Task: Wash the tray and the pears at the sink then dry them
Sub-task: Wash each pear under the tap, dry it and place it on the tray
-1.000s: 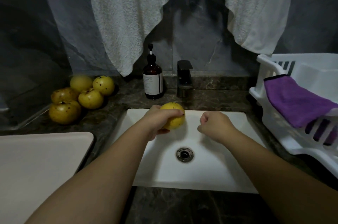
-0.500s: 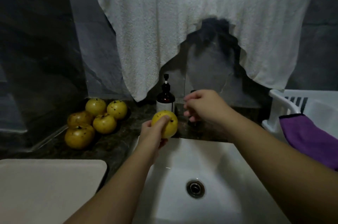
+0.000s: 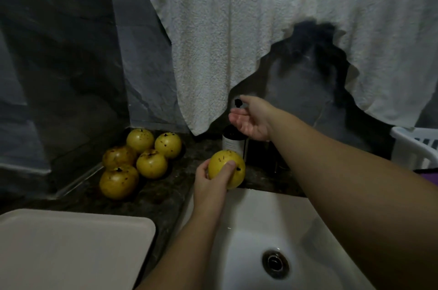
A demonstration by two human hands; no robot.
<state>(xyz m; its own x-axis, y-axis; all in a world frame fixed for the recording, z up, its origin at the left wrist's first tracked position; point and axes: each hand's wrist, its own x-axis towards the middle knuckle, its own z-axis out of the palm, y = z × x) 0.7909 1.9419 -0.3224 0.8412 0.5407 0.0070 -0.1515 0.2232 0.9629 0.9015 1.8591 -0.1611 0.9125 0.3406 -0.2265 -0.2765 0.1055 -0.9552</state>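
At the table's near left corner, the tray (image 3: 71, 242) lies flat. Behind it, toward the back left corner, five spotted yellow pears (image 3: 142, 159) sit clustered. Left hand (image 3: 211, 185) grips a sixth pear (image 3: 225, 166) over the sink's (image 3: 296, 218) back left rim. Right hand (image 3: 251, 119), fingers relaxed, palm cupped beneath the soap bottle's (image 3: 233, 140) pump, thumb above it. White rack (image 3: 412, 145) at far right edge.

towel (image 3: 260, 40): rough terry cloth; sink (image 3: 256, 223): glossy white | drain (image 3: 275, 263): shiny metal; pears (image 3: 137, 161): speckled skin
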